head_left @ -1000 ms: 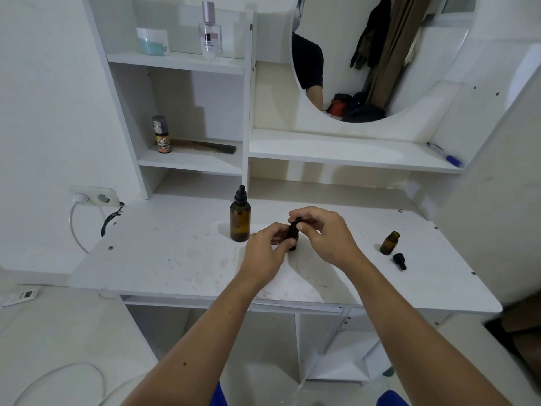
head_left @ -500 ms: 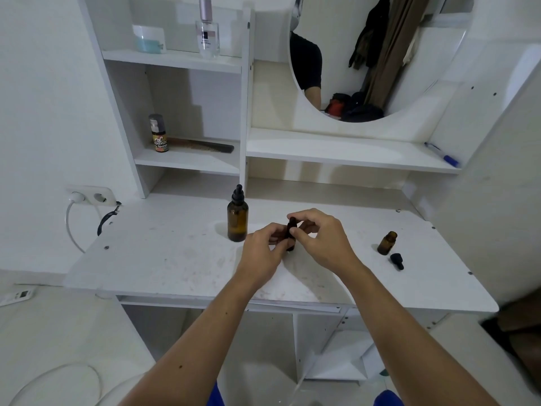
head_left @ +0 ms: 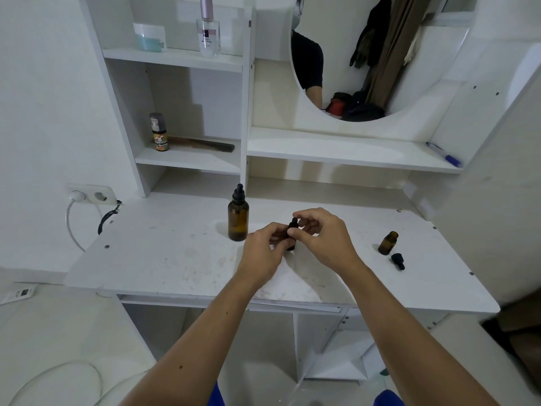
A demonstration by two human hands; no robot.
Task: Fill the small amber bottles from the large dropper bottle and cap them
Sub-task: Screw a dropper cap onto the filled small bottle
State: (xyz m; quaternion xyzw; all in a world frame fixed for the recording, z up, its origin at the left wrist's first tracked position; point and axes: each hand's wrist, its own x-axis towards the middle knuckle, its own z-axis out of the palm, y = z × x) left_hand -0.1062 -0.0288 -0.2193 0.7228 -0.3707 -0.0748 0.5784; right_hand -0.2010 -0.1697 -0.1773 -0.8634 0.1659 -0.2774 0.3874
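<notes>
Near the middle of the white desk (head_left: pixel 164 259), a little back from its front edge, both hands meet around one small amber bottle (head_left: pixel 291 244). The left hand (head_left: pixel 263 253) curls round its body from the left, and the right hand (head_left: pixel 325 238) pinches the black dropper cap (head_left: pixel 293 224) on top with thumb and forefinger. The bottle stands upright, long axis vertical, cap pointing up; most of its glass is hidden behind the fingers, so whether the cap is fully seated is hard to tell.

Just left of the hands, the large dropper bottle (head_left: pixel 238 218) stands upright with its black dropper on, apart from the left hand. To the right, well clear of the hands, a second small amber bottle (head_left: pixel 388 243) stands uncapped with its mouth up, leaning slightly in this wide view, and its loose black cap (head_left: pixel 397 261) lies on its side just in front of it.

Bare desktop stretches to the left of the large bottle as far as the left edge, and between the right hand and the uncapped bottle. The back is closed in by a shelf unit (head_left: pixel 187 159) and a round mirror (head_left: pixel 366 54); the right corner of the desk runs up against a white panel (head_left: pixel 497 200). Both forearms enter from the bottom edge, cut off by the frame.
</notes>
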